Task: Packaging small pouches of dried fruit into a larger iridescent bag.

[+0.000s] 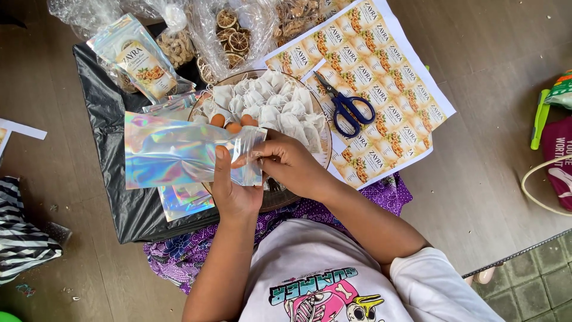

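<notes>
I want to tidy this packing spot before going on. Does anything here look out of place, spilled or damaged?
Nothing looks spilled or torn. One oddity: the scissors lie open on the sticker sheets, blades apart. The left hand and right hand hold a shiny pouch by its open end above the tray of tea bags.

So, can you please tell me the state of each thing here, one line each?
Holographic pouch: unlabelled, held in both hands.
Left hand: grips the pouch.
Right hand: pinches the pouch mouth.
Scissors: closed, lying on the label sheets.
Tea bags: piled on the tray.
Labelled pouch: lying flat.
</notes>
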